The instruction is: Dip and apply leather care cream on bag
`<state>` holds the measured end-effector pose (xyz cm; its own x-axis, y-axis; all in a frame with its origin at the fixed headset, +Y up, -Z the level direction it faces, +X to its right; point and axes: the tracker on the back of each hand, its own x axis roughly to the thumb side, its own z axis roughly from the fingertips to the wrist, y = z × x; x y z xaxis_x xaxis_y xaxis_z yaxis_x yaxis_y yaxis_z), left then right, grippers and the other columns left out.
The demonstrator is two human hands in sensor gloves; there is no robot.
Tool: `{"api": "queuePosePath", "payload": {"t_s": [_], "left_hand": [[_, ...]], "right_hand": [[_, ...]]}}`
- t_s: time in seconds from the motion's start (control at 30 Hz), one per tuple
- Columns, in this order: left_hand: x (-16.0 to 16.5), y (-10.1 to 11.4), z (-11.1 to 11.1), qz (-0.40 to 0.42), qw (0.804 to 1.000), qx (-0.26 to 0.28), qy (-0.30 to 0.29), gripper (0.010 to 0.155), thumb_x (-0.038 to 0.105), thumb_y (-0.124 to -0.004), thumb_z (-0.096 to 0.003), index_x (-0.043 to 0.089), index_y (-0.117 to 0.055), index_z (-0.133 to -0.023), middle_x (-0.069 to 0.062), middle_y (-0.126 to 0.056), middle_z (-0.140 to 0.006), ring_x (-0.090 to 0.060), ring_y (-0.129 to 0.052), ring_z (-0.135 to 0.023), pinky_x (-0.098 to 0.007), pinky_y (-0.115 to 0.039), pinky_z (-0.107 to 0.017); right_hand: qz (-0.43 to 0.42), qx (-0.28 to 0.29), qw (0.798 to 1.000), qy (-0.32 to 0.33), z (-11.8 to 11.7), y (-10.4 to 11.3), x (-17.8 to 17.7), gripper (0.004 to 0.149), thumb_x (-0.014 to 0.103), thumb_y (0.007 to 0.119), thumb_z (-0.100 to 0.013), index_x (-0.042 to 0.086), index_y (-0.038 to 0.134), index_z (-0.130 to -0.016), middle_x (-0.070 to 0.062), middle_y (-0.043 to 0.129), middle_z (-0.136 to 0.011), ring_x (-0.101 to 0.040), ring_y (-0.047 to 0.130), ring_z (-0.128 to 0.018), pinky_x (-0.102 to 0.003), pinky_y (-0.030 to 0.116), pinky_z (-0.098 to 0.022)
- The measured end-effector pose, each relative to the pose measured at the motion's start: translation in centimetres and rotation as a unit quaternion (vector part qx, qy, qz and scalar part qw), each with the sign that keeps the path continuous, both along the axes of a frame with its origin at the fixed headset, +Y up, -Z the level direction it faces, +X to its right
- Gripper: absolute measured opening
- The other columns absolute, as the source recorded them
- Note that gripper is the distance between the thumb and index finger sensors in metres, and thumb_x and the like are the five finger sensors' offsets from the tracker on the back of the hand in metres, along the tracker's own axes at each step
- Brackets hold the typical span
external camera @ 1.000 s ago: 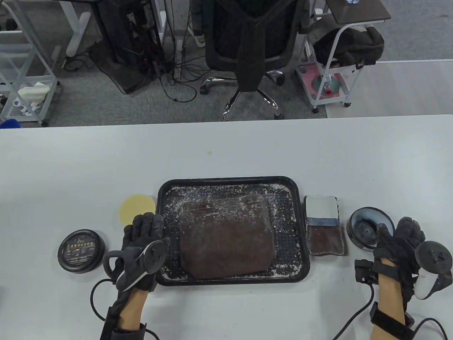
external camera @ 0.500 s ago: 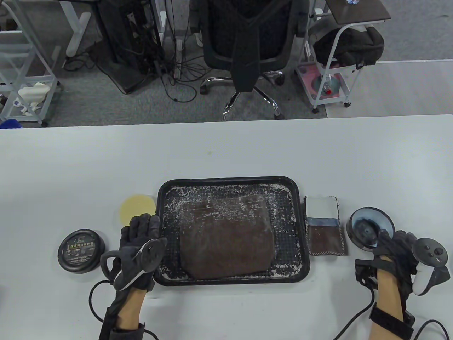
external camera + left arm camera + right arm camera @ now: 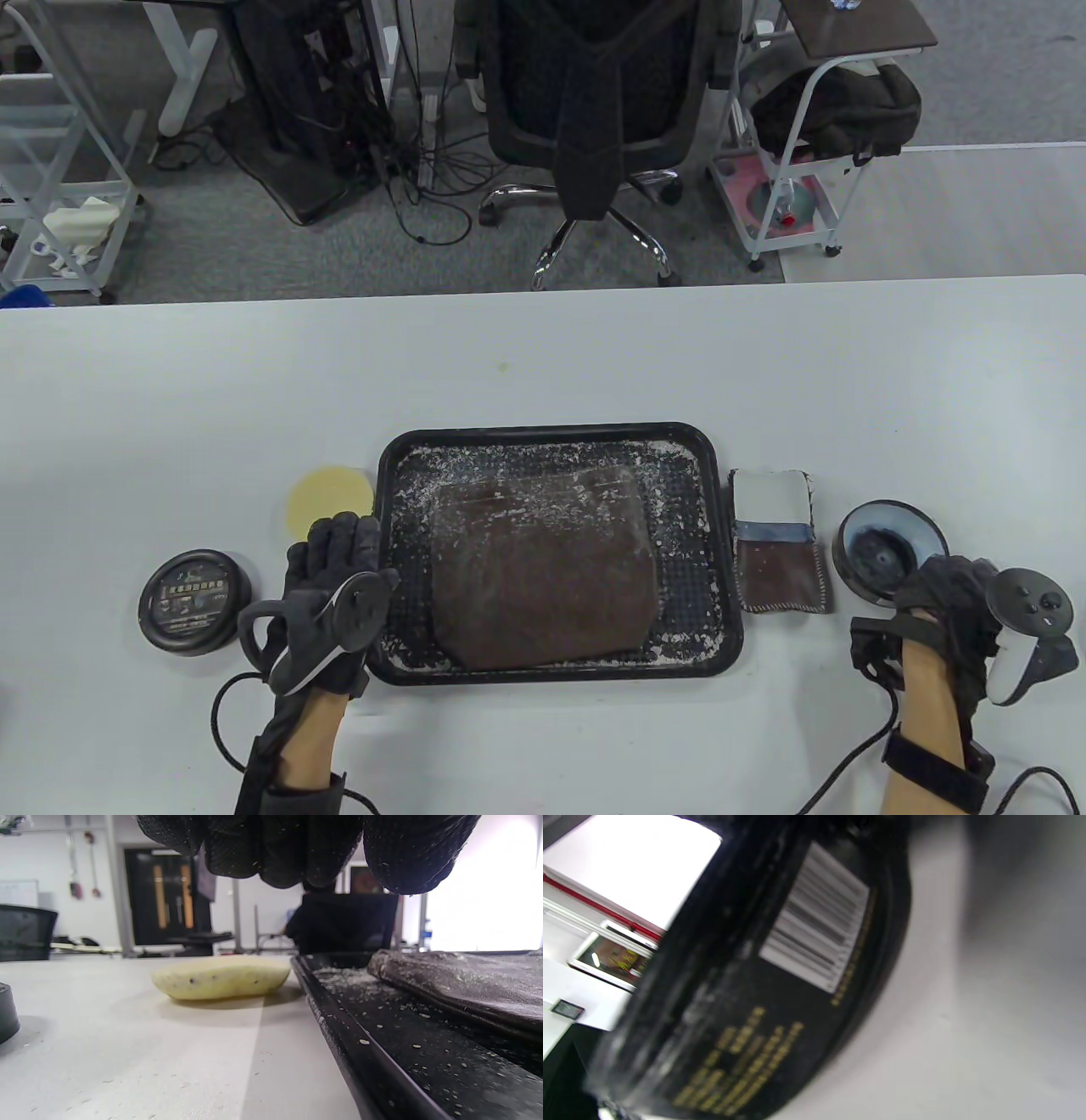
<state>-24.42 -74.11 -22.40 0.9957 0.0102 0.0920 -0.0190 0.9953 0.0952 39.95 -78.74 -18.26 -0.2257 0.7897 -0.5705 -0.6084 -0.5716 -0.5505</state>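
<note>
A brown leather bag [image 3: 543,569] lies in a black tray [image 3: 551,431] dusted with white flecks. A round yellow sponge [image 3: 327,497] lies on the table at the tray's left. My left hand [image 3: 344,535] lies flat and empty beside the tray's left rim, fingers stretched toward the sponge. In the left wrist view the fingertips [image 3: 297,849] hang above the sponge [image 3: 220,978], with the tray [image 3: 339,1027] and bag [image 3: 466,984] on the right. The open cream jar [image 3: 882,543] stands at the right. My right hand [image 3: 937,581] sits at its near rim, fingers hidden. The jar's side [image 3: 755,984] fills the right wrist view.
The jar's black lid [image 3: 195,598] lies left of my left hand; its edge also shows in the left wrist view [image 3: 6,1010]. A small brown and white cloth pouch [image 3: 776,543] lies between tray and jar. Glove cables trail off the table's near edge.
My right hand has drawn back from over the jar to its near rim. My left hand has slid slightly back toward me. The jar, sponge and bag have not moved.
</note>
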Motion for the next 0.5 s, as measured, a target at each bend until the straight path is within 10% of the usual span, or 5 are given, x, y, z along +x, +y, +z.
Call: {"api": "queuePosePath", "payload": {"t_s": [0.5], "left_hand": [[-1.4, 0.2, 0.0, -0.002, 1.000, 0.005, 0.029, 0.064, 0.052, -0.077, -0.0473, 0.027, -0.069, -0.106, -0.009, -0.065, -0.111, -0.036, -0.070, -0.102, -0.052, -0.060, -0.073]], "right_hand": [[0.112, 0.165, 0.976, 0.081, 0.4, 5.1, -3.9, 0.053, 0.032, 0.068, -0.060, 0.001, 0.063, -0.104, -0.036, 0.073, -0.095, -0.056, 0.084, -0.081, -0.063, 0.067, -0.061]]}}
